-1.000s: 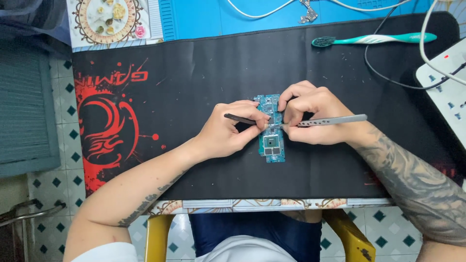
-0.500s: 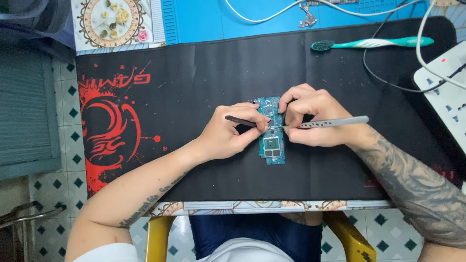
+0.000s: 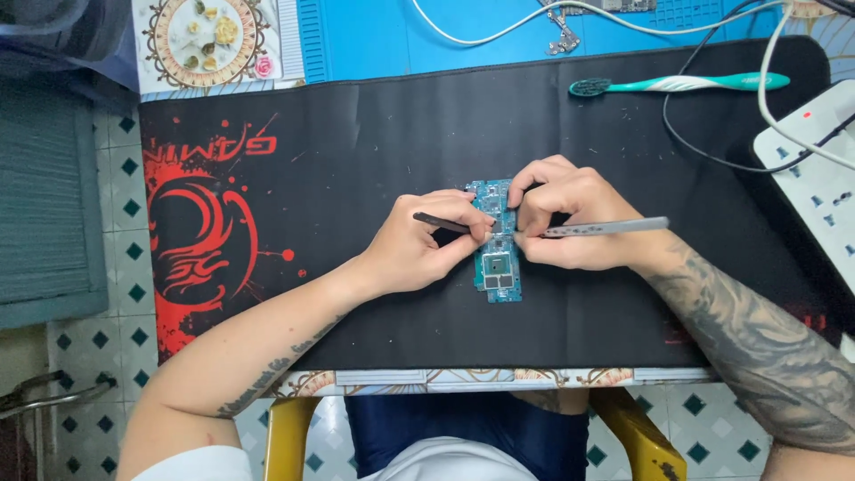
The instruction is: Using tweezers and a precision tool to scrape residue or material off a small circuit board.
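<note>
plainly, small blue-green circuit board (image 3: pixel 499 263), chip-studded.

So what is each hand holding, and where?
Left hand pinches a dark tool near its tip; right hand holds silver tweezers near theirs, over the circuit board.

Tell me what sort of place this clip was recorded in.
Probably a small electronics repair bench. A blue-green circuit board lies on a black desk mat with red artwork, worked on with thin metal tweezers, and a white power strip with cables sits at the side.
</note>
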